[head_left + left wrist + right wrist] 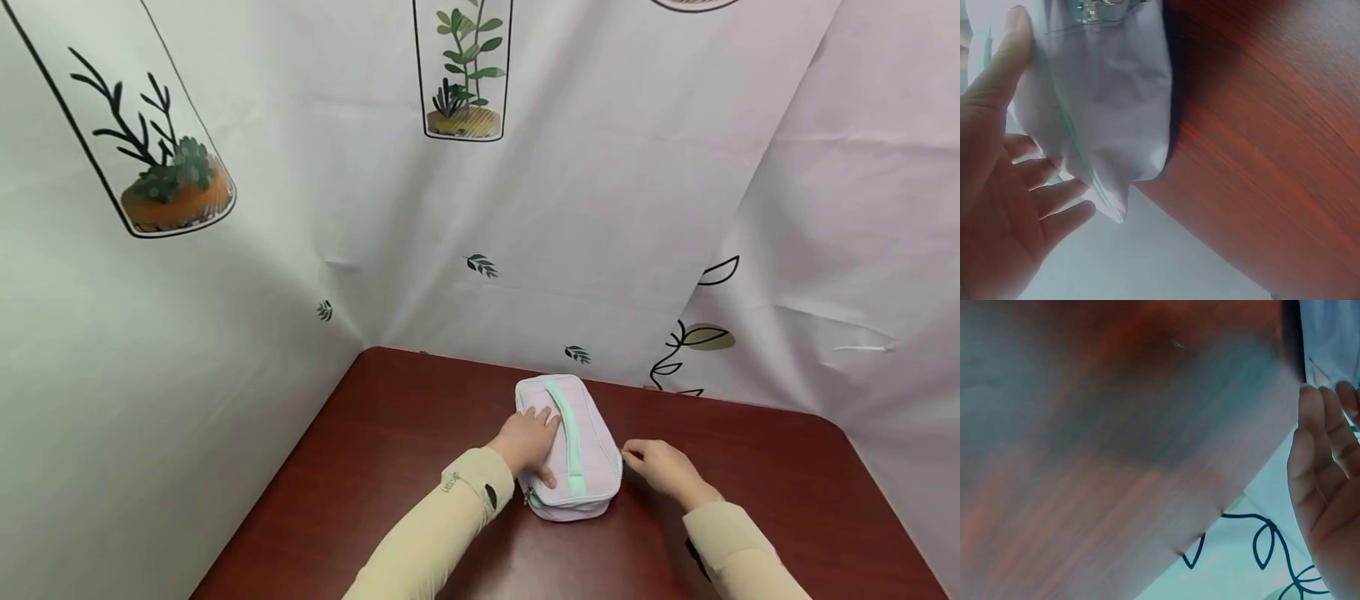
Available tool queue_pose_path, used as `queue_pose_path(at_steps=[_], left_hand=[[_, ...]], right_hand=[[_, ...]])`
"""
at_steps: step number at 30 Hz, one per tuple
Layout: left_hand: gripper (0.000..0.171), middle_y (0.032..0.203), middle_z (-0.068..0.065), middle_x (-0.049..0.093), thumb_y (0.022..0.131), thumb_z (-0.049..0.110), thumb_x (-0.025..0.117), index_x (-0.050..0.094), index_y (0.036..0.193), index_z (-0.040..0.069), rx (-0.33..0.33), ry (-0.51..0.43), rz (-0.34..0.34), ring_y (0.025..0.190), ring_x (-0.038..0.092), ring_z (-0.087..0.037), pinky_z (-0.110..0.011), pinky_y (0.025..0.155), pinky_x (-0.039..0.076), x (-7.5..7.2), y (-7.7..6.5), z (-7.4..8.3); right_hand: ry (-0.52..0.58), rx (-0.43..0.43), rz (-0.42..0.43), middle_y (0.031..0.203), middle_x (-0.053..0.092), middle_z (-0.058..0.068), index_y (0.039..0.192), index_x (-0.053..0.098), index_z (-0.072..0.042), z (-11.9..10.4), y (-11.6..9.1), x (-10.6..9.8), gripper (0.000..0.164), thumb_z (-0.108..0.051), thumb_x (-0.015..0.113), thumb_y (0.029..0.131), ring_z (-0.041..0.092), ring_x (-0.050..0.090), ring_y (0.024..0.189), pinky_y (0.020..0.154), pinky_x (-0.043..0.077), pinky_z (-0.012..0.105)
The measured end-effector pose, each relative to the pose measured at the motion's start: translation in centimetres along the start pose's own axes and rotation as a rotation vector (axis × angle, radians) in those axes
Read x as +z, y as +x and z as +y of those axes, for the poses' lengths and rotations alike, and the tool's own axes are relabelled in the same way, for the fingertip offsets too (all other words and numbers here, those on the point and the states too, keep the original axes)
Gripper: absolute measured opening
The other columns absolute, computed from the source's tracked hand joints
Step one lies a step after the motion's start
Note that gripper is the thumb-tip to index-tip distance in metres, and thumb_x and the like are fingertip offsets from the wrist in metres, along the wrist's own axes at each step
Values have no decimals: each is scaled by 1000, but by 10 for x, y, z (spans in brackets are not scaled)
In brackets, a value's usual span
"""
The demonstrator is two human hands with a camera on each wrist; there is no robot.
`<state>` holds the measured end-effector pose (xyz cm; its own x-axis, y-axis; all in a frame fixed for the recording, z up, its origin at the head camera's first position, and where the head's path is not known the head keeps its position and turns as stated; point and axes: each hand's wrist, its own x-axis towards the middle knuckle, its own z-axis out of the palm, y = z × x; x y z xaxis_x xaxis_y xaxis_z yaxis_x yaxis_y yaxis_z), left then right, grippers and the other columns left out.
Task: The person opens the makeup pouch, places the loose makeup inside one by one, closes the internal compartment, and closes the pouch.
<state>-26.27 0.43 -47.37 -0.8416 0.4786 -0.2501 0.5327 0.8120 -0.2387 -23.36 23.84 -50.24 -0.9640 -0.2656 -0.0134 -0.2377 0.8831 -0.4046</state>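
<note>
A pale pink zippered pouch (536,392) with a mint-green carrying strap (572,433) lies on the table. My left hand (528,440) rests spread over its top left side, fingers reaching toward the strap and thumb near the front. Metal zipper hardware (1092,11) shows on the pouch's side in the left wrist view. At the pouch's right edge, beside the mint zipper, my right hand (663,468) pinches what looks like a zipper pull between thumb and fingers; the pull is mostly hidden. In the right wrist view, the fingertips (1311,403) meet the pouch's side.
The dark red-brown wooden table (405,417) extends on both sides of the pouch. Behind it and on the left hangs a white cloth (600,208) printed with plants and leaves, close along the table's back edge.
</note>
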Motion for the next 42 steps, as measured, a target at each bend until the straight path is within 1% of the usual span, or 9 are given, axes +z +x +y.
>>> queue_pose_path(at_steps=[8,17,22,28,31,34,37,39,42], left_hand=[[91,131,1,53,70,79,45,51,134,15,-16,58,128,116,51,-16,-29,83,46,-2,0,0],[80,123,3,58,78,77,32,64,120,18,-62,147,158,115,52,-20,-31,68,49,-6,-2,21],[71,99,1,67,79,76,32,73,97,21,-122,122,177,90,62,-19,-36,56,48,-6,2,31],[70,83,4,67,82,75,27,73,87,22,-148,156,124,59,57,-20,-39,54,47,-6,9,39],[67,79,5,66,82,74,28,72,80,23,-108,157,127,58,58,-18,-36,53,47,-8,8,34],[61,81,5,66,80,74,38,70,77,22,-15,130,163,70,60,-14,-33,56,48,-10,7,16],[59,99,3,63,75,71,53,68,99,21,105,107,164,93,59,-13,-30,71,49,-9,6,-5],[69,118,-1,57,71,68,61,58,122,23,169,72,145,110,52,-15,-31,82,47,-6,5,-15],[84,135,-3,46,66,64,67,41,139,30,236,13,127,123,44,-17,-31,89,43,1,4,-21]], right_hand=[[95,-107,-60,69,51,-10,81,66,-15,2,-22,1,10,-17,60,89,3,42,63,59,37,27],[290,-104,-124,60,49,-6,73,61,-8,4,-34,10,17,-13,58,90,5,47,49,47,42,24],[325,-124,-121,61,52,-5,72,62,-8,2,-36,17,19,-13,59,90,4,48,48,46,43,25],[361,-118,-117,64,56,-1,73,64,-6,-2,-38,19,18,-11,59,90,5,50,48,45,44,25],[320,-94,-97,63,55,-2,75,65,-8,-4,-38,17,16,-14,60,89,5,50,48,46,43,24],[273,-71,-64,61,53,-4,77,65,-11,-4,-35,16,15,-18,60,89,5,49,49,47,41,25],[282,-90,-45,59,51,-6,74,63,-12,-1,-33,18,18,-20,59,90,5,47,49,46,39,25],[318,-96,-50,58,50,-7,73,61,-12,1,-34,19,20,-21,58,90,6,47,50,46,39,26],[354,-102,-74,58,51,-5,75,62,-10,4,-36,19,19,-21,58,90,7,48,51,47,40,26]])
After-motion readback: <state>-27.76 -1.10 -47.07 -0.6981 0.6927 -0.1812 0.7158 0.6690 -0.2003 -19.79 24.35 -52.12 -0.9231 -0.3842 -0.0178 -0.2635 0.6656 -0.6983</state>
